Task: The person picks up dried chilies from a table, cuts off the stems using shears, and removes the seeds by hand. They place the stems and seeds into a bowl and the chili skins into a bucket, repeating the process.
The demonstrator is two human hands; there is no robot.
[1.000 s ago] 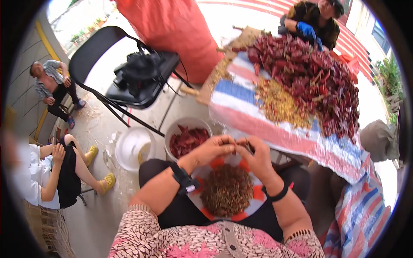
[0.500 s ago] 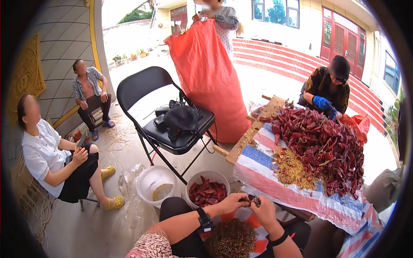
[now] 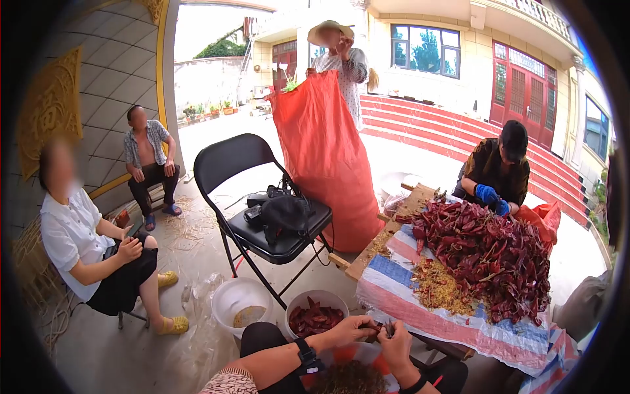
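Your left hand (image 3: 354, 330) and right hand (image 3: 395, 343) meet, fingers pinching a small dark piece (image 3: 379, 327) above the lap bowl (image 3: 363, 352), probably placed there to catch scraps.

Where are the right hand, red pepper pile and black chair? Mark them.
Right hand (image 3: 396, 344): head view, back of the hand.
Red pepper pile (image 3: 484, 248): head view, middle of the heap.
Black chair (image 3: 277, 250): head view, front of the seat.

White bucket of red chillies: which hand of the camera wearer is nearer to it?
Left. The left hand is at the bucket's lower right in the view; the right hand is farther right.
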